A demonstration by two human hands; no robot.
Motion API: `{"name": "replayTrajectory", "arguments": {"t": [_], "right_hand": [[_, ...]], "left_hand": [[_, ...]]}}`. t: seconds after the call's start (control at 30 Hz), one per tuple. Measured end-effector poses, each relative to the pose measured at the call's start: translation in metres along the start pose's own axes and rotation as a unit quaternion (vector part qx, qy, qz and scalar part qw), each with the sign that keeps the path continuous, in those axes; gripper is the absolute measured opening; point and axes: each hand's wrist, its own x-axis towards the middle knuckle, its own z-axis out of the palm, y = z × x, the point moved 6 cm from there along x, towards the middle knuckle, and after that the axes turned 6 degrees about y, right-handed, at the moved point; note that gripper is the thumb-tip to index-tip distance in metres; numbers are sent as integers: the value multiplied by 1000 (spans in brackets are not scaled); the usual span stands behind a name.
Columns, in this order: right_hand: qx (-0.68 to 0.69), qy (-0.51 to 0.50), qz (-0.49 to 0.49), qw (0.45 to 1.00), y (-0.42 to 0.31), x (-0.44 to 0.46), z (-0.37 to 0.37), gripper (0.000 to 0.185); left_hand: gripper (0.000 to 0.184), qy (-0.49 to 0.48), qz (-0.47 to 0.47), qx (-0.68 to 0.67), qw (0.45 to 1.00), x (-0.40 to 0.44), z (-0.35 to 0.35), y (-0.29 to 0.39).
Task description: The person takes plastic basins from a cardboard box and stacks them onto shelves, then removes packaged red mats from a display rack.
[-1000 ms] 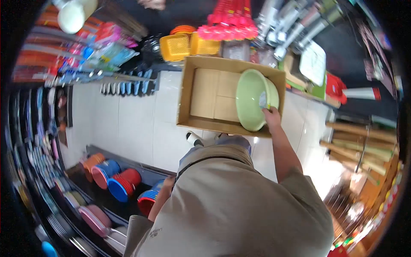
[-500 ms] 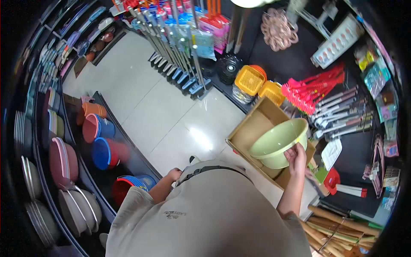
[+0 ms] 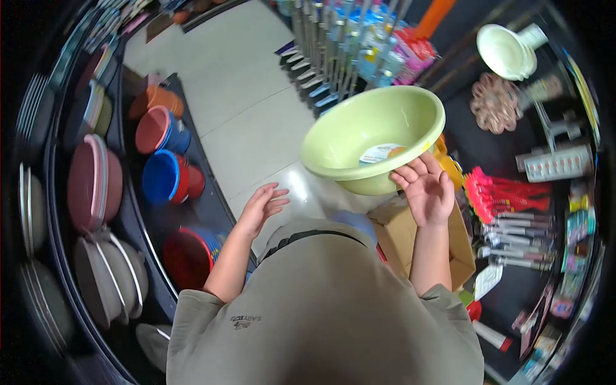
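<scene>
A light green plastic basin [image 3: 350,138] is held up in the air in front of me, tilted, with a round label on its inner bottom. My right hand [image 3: 425,189] grips its near right side, fingers at the rim and outer wall, thumb apart. To the left of the basin, my left hand [image 3: 262,206] hangs in the air with fingers stretched out and nothing in it. Beneath the right forearm, an open cardboard box [image 3: 399,234] stands on the floor, partly hidden by the arm.
Left shelves hold stacked buckets [image 3: 168,176] and pink basins [image 3: 96,183]. Brooms [image 3: 327,58] stand ahead on the tiled floor [image 3: 237,102]. On the right wall hang red brushes [image 3: 507,196], a pink coiled item [image 3: 495,102] and white ladle-shaped scoops [image 3: 504,51].
My right hand has lifted the green basin out of the cardboard box, up and to the left. My left hand has risen from beside my waist and spread its fingers. The view has shifted.
</scene>
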Motion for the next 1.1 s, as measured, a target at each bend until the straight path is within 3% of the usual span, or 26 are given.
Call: {"name": "replayTrajectory", "arguments": {"t": [0.07, 0.13, 0.23, 0.37, 0.47, 0.6, 0.7, 0.73, 0.87, 0.9, 0.93, 1.0, 1.1], "right_hand": [[30, -47, 36, 998, 23, 31, 22, 59], [46, -137, 69, 987, 47, 59, 47, 60], [52, -206, 121, 970, 87, 97, 67, 63], [47, -308, 213, 926, 126, 149, 91, 63], [-35, -387, 259, 884, 142, 188, 111, 66], [-99, -466, 277, 834, 130, 255, 131, 62], [-256, -499, 259, 786, 128, 326, 106, 49], [-346, -432, 295, 779, 125, 353, 92, 45], [-332, -219, 207, 894, 135, 448, 82, 15], [-340, -209, 136, 907, 139, 458, 91, 26], [-392, -255, 75, 881, 147, 467, 98, 42], [-309, -198, 162, 916, 164, 473, 111, 55], [-271, -195, 185, 924, 189, 488, 125, 63]], "left_hand": [[54, -39, 52, -154, 986, -12, 4, 25], [56, -9, 61, -191, 980, -11, -3, 34], [55, -48, 80, -310, 946, -1, -4, 51], [56, 77, 72, -372, 922, 32, -8, 69], [57, 139, 95, -395, 903, 52, -10, 104], [62, 157, 183, -433, 869, 84, -21, 144], [70, 250, 200, -432, 843, 95, -21, 162], [70, 256, 205, -441, 835, 98, -21, 166], [74, 326, 165, -432, 825, 116, -36, 162], [75, 321, 145, -410, 842, 121, -36, 167], [77, 314, 124, -386, 858, 126, -36, 174], [78, 326, 141, -401, 844, 142, -42, 186], [79, 350, 161, -383, 840, 169, -72, 194]]}}
